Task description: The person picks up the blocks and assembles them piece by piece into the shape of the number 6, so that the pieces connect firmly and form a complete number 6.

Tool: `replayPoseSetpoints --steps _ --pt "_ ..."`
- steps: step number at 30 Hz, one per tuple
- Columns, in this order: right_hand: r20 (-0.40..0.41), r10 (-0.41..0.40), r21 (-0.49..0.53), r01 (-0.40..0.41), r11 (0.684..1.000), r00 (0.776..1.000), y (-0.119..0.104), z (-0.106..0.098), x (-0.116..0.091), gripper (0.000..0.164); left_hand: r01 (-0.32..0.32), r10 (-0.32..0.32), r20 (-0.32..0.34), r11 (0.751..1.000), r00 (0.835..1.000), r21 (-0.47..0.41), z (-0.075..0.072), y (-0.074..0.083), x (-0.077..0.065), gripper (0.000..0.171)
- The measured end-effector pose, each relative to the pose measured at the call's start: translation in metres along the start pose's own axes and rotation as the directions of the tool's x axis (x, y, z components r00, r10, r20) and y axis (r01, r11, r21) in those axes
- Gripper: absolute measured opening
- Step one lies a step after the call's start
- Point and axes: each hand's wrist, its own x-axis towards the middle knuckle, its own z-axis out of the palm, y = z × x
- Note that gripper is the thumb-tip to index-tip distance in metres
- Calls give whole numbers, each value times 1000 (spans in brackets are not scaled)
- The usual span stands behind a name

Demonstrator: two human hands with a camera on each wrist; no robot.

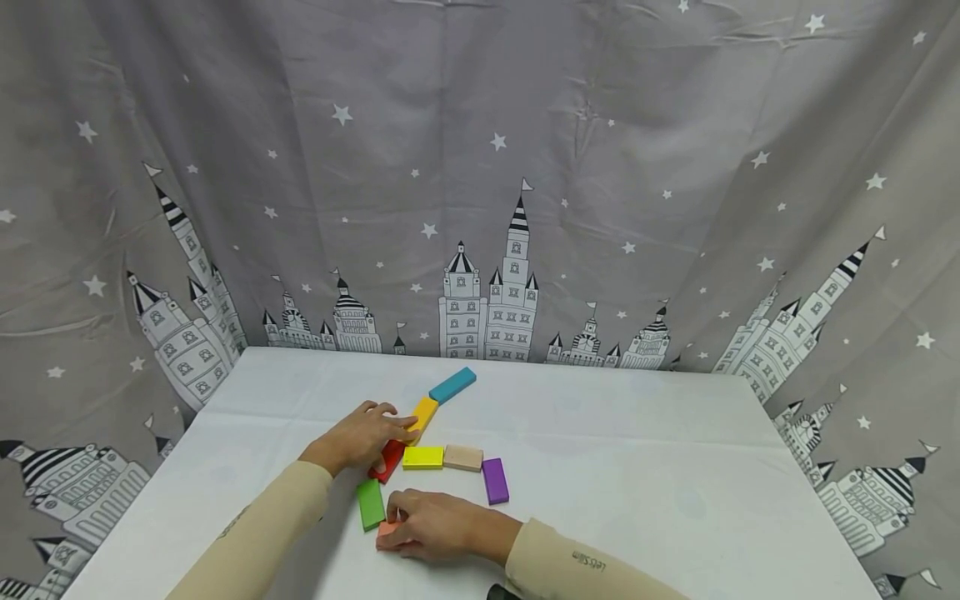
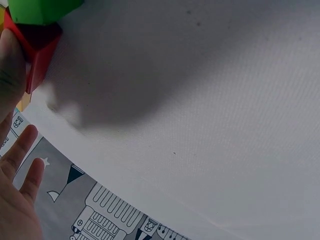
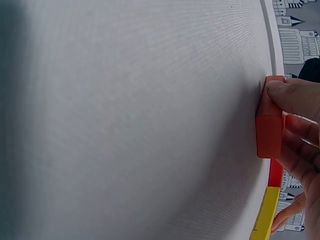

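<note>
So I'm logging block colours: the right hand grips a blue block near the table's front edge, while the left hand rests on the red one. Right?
Not quite. The block under the right hand is orange, not blue; the right wrist view shows fingers curled round it. The blue block lies untouched at the far end of the row. The left hand does rest on the red block.

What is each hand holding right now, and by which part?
The right hand pinches the orange block by its end. The left hand rests on the red block, fingers fairly straight; no clear grip.
</note>
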Motion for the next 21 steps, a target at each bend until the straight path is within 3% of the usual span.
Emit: replayPoseSetpoints --steps 6,9,21 --pt "57 38 40 -40 998 998 1 -7 -4 35 -8 8 4 1000 1000 4 0 0 -1 64" --pt "48 74 53 -76 996 996 7 -14 -13 38 -14 15 -9 1000 1000 8 0 0 -2 64" --pt "-8 272 50 -271 961 962 48 -30 -70 41 6 -6 4 1000 1000 19 0 0 1 64"
